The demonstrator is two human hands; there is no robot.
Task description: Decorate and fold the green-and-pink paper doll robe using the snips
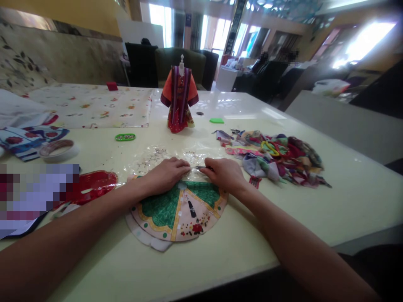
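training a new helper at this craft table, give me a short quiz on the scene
1. True or false: the fabric scraps lie to the right of the miniature dress.
2. Which hand holds the small metal tool?
3. Fill the gap: the miniature dress stands on a small ___.

Key:
1. True
2. The right hand
3. Dress form
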